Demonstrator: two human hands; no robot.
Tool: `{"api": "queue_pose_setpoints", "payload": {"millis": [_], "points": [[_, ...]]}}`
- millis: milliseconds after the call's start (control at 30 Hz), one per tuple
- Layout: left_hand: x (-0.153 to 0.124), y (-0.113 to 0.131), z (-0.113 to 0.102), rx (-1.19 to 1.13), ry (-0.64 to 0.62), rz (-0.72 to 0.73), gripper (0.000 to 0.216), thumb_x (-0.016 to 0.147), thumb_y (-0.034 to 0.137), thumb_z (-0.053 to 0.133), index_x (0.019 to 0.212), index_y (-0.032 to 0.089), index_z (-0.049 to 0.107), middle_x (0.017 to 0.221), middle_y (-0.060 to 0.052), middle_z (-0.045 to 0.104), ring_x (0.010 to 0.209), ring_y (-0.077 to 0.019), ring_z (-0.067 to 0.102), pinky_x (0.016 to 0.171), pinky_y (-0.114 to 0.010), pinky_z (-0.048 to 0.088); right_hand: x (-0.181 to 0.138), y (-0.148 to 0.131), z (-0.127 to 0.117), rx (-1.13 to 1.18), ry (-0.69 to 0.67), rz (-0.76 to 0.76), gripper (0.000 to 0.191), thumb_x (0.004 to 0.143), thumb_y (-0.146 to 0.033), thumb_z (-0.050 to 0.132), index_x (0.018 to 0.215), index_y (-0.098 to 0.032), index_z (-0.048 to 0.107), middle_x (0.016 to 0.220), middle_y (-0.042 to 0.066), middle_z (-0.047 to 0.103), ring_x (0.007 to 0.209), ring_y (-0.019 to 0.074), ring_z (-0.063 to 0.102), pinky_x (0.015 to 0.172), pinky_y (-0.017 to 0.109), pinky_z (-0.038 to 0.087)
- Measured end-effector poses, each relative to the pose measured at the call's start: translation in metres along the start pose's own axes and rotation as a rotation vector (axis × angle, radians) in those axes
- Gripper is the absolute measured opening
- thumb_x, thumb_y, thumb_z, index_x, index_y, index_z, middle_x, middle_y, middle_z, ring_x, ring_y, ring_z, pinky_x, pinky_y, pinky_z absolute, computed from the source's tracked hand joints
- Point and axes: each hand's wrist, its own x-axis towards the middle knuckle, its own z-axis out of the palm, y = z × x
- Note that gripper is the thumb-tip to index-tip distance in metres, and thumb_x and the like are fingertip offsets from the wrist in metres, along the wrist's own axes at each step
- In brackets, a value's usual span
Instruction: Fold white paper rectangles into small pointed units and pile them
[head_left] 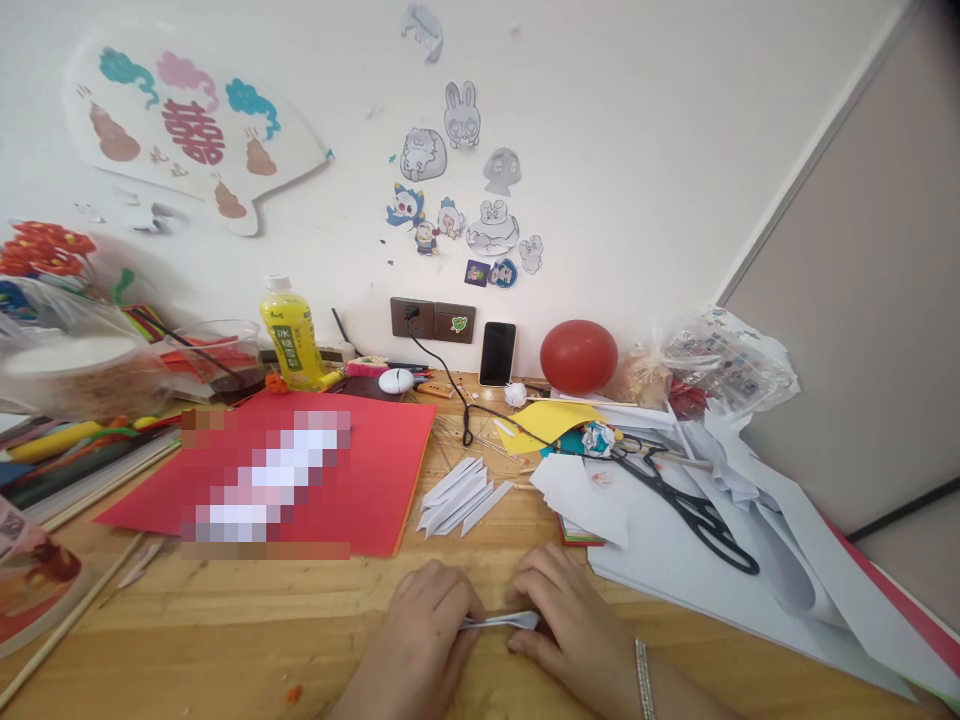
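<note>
My left hand and my right hand rest close together on the wooden table near its front edge. Between them lies a small folded strip of white paper. The fingers of both hands are curled and pinch its two ends. A bracelet sits on my right wrist. Just beyond my hands lies a fan of several folded white paper strips.
A red paper sheet lies at left centre. Black scissors lie on a heap of white paper at right. A yellow bottle, phone, red balloon and charging cable stand by the wall.
</note>
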Motion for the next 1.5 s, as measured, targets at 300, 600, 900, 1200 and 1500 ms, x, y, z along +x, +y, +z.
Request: {"api": "queue_pose_setpoints", "payload": {"millis": [300,600,900,1200,1500], "points": [[-0.001,-0.001,0.003,0.095,0.033,0.182,0.019,0.087,0.008,0.047,0.077,0.02,0.056,0.072,-0.002,0.061,0.065,-0.021,0.056,0.06,-0.029,0.041,0.004,-0.002,0.004,-0.084,0.29,-0.313,0.053,0.105,-0.043,0.023,0.072,-0.018,0.055,0.066,0.001,0.058,0.064,0.0154,0.045,0.063,0.03,0.033],[0.0,0.009,-0.003,0.113,0.012,0.185,0.027,0.091,0.011,0.04,0.067,0.021,0.048,0.062,0.0,0.057,0.058,-0.0181,0.055,0.056,-0.026,0.039,0.001,-0.008,0.003,0.162,0.176,-0.216,0.059,0.103,-0.05,0.023,0.069,-0.018,0.059,0.062,0.002,0.058,0.061,0.0138,0.05,0.058,0.025,0.038],[-0.002,0.013,-0.007,0.078,0.035,0.115,0.03,0.094,0.015,0.038,0.066,0.022,0.045,0.062,0.0,0.058,0.055,-0.0165,0.056,0.054,-0.025,0.041,0.0,-0.006,-0.005,0.374,0.131,-0.064,0.047,0.097,-0.055,0.044,0.082,-0.016,0.067,0.072,0.005,0.066,0.067,0.0149,0.059,0.061,0.024,0.043],[-0.003,0.015,-0.006,0.119,0.061,0.198,0.032,0.096,0.013,0.035,0.066,0.022,0.044,0.058,0.002,0.055,0.049,-0.015,0.053,0.051,-0.024,0.039,-0.002,-0.015,-0.005,0.32,0.104,-0.112,0.05,0.101,-0.05,0.035,0.084,-0.016,0.067,0.072,0.006,0.065,0.067,0.0154,0.058,0.061,0.024,0.044],[-0.004,0.017,-0.007,0.003,0.034,0.079,0.03,0.096,0.015,0.038,0.068,0.023,0.044,0.063,0.003,0.06,0.056,-0.0151,0.057,0.055,-0.022,0.042,-0.004,-0.01,-0.005,0.423,0.094,-0.031,0.048,0.1,-0.054,0.036,0.095,-0.018,0.068,0.079,0.007,0.068,0.073,0.0168,0.062,0.067,0.026,0.047]]}}
